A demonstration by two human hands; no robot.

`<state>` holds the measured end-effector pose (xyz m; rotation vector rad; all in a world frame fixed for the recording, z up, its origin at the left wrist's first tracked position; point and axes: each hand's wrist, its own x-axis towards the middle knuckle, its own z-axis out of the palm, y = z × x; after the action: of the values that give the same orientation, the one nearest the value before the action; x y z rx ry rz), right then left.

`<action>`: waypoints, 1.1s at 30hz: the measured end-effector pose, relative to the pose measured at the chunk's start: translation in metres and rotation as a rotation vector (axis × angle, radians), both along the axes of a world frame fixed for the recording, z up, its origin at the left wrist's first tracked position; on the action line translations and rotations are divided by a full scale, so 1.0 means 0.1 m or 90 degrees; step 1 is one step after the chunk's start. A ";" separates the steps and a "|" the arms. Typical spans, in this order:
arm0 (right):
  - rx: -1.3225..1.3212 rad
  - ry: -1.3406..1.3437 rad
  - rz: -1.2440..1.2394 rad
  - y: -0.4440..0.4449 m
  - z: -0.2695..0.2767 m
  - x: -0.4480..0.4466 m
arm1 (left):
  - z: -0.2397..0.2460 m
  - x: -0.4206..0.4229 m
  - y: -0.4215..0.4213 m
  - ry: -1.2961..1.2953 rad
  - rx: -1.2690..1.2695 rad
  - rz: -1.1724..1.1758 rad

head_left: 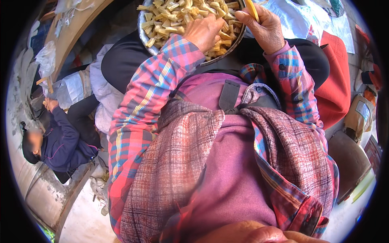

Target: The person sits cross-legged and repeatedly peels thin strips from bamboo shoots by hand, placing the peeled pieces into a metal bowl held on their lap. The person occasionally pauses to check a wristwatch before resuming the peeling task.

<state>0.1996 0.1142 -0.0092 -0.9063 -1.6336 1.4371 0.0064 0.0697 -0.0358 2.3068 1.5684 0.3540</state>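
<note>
A round metal basin [142, 25] rests at my lap between my bent knees. It is heaped with small, pale yellow knotted pieces [170, 18] that look like dried plant husk. My left hand [204, 32] reaches down into the heap, its fingertips among the pieces; whether it pinches one is hidden. Just beyond the basin's right rim, my right hand [263, 29] grips a narrow, curved yellow strip [252, 11] between thumb and fingers. The top end of that strip runs out of view.
To my left sits another person [70, 133] in dark clothes, hands at some small thing. A curved wooden piece [76, 27] stands at upper left. White plastic sheeting [297, 21] and a red cloth bag [334, 88] lie on my right, with a brown chair-like panel [346, 164] behind.
</note>
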 end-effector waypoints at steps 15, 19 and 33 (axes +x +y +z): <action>0.115 -0.032 -0.069 -0.25 0.05 -0.12 | 0.56 0.03 -0.09 -0.958 -0.234 0.257; 0.129 -0.090 0.011 -0.27 0.14 -0.14 | 0.64 0.11 -0.16 -0.942 -0.244 0.271; -0.122 -0.013 0.085 -0.42 0.23 -0.15 | 0.65 0.07 -0.45 -0.987 -0.349 0.265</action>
<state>0.1847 0.0719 0.0138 -0.9349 -1.6171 1.7054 0.0131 0.0248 0.0289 0.6995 0.9740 1.2079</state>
